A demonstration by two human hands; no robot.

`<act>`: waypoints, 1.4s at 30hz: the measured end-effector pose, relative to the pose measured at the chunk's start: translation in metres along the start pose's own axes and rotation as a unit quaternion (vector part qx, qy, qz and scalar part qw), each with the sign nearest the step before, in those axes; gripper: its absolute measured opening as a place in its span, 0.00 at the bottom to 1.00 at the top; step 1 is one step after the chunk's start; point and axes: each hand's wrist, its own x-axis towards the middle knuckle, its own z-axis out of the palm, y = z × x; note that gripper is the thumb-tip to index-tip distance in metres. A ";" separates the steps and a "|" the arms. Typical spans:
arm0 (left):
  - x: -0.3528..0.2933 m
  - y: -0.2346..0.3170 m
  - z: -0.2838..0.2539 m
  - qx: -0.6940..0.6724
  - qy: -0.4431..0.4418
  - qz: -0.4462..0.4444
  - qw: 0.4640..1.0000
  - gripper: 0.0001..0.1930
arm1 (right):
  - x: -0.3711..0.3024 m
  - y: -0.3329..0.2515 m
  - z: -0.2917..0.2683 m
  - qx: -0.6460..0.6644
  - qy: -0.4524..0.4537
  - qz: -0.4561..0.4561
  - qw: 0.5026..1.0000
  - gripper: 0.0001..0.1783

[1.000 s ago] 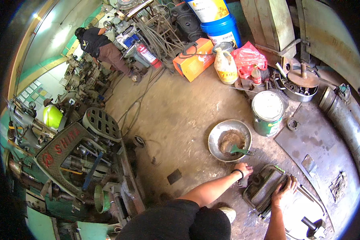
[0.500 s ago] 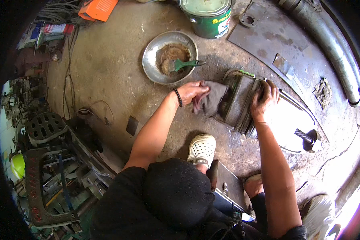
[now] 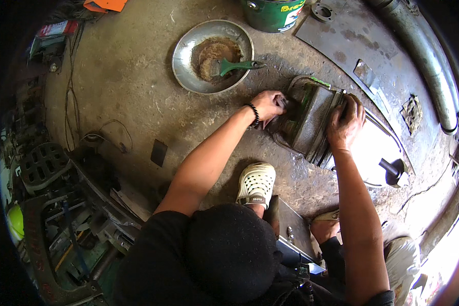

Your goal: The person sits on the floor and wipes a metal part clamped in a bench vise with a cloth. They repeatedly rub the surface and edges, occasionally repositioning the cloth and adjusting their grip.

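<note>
A heavy, dark metal bench vise [image 3: 311, 120] lies on the floor in front of me, a thick threaded screw [image 3: 389, 167] at its lower right. My left hand [image 3: 269, 106] is closed on a crumpled dark rag [image 3: 268, 123] against the vise's left end; most of the cloth is hidden by the hand and shadow. Over the jaw's right side curl the fingers of my right hand [image 3: 347, 122], gripping the vise. Beyond my left hand sits a round metal pan [image 3: 181, 64] with brown, dirty residue, and a green-handled paintbrush [image 3: 237, 66] rests in it.
A green paint can [image 3: 273, 18] stands past the pan. On the right are a flat steel sheet [image 3: 336, 43], a metal ring [image 3: 322, 13], a crumpled cloth [image 3: 412, 115] and a long pipe [image 3: 418, 56]. A hacksaw [image 3: 35, 245] lies among tools at left. A metal box [image 3: 290, 224] is between my feet.
My left hand has moved right with the rag, pushing up against the vise's left end, and the cloth is now more bunched. My right hand keeps its grip on the vise. The view has shifted slightly.
</note>
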 end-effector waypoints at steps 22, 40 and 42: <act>0.019 0.017 0.039 -0.025 0.172 -0.178 0.968 0.29 | -0.003 0.002 0.003 -0.040 -0.009 0.011 0.999 0.20; 0.023 0.020 0.030 0.077 0.137 -0.141 0.977 0.27 | -0.003 0.002 0.001 -0.056 -0.013 0.010 0.998 0.22; 0.019 0.024 0.032 0.084 0.149 -0.158 0.973 0.27 | -0.002 0.001 0.001 -0.051 -0.008 0.004 0.999 0.22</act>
